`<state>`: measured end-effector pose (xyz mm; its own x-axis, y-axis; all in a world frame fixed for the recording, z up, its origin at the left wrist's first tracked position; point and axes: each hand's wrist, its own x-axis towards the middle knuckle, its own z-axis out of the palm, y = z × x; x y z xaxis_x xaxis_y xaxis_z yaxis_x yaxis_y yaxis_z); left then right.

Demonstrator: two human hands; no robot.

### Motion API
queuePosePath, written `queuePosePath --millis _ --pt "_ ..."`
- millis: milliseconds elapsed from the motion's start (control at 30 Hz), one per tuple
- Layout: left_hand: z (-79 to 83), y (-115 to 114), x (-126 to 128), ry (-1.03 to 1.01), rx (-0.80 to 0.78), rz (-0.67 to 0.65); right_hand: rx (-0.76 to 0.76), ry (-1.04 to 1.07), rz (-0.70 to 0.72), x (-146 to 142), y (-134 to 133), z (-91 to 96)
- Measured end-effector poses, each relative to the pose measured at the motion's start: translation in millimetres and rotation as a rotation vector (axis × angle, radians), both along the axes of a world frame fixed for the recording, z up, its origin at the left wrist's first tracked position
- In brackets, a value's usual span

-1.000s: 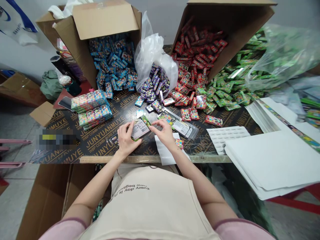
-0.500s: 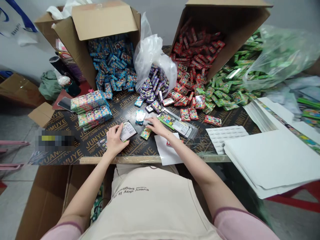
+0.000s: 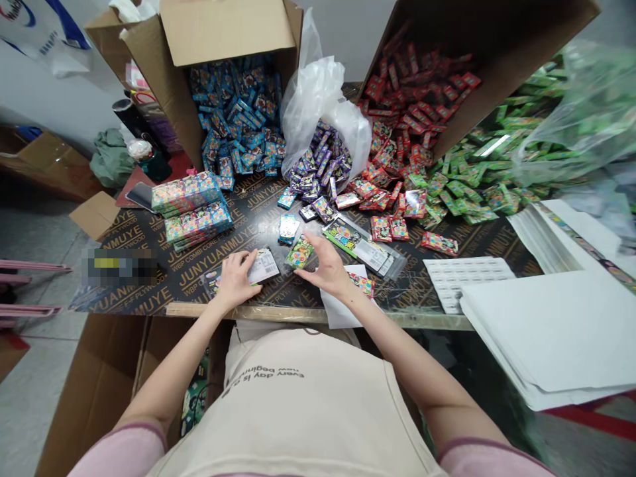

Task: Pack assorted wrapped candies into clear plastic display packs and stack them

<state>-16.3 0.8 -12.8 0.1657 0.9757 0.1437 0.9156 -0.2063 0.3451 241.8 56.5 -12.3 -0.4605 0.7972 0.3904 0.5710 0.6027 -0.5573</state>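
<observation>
My left hand (image 3: 237, 277) lies over a flat dark pack in a clear sleeve with a white barcode label (image 3: 263, 265), fingers across its top edge and thumb along the near edge. Between the thumb and fingers of my right hand (image 3: 328, 266) is a small green packet (image 3: 299, 253), gripped at its edges. Just beyond it sit small blue packets (image 3: 287, 228). A green sleeved pack (image 3: 365, 246) with a white label lies past my right hand. Under my right wrist, a red packet (image 3: 365, 283) rests on a white sheet (image 3: 342, 318).
Cartons spill blue packets (image 3: 238, 126) and red packets (image 3: 412, 99). A plastic bag (image 3: 318, 93) of purple packets (image 3: 322, 165) stands between them. Green packets (image 3: 462, 185) pile at right. Stacked bundles (image 3: 199, 222) sit at left; a label sheet (image 3: 467, 281) and white boards (image 3: 551, 324) lie at right.
My right hand has closed around the green packet, which has turned and lifted or slid slightly away from me. My left hand stays on its pack. The whole view has shifted a little.
</observation>
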Motion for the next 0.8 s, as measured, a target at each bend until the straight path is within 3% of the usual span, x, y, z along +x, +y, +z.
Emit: queuePosePath --millis 133,333,433,600,800 --pt "6.1 -0.3 5.3 -0.073 -0.013 -0.101 -0.063 -0.148 0.214 -4.8 -6.6 19.2" --pt "15.8 -0.6 7.8 -0.218 -0.103 -0.188 -0.193 -0.015 0.513 4.9 2.4 32.7" --pt "19.7 3.4 13.4 -0.245 -0.102 -0.159 -0.231 -0.044 0.523 9.9 8.8 43.9" --pt "26.2 12.9 20.1 -0.308 -0.112 -0.194 -0.194 -0.201 0.399 14.5 13.1 64.5" --pt "29.9 14.8 11.0 -0.411 -0.146 -0.209 -0.218 -0.115 0.362 27.2 15.0 67.3"
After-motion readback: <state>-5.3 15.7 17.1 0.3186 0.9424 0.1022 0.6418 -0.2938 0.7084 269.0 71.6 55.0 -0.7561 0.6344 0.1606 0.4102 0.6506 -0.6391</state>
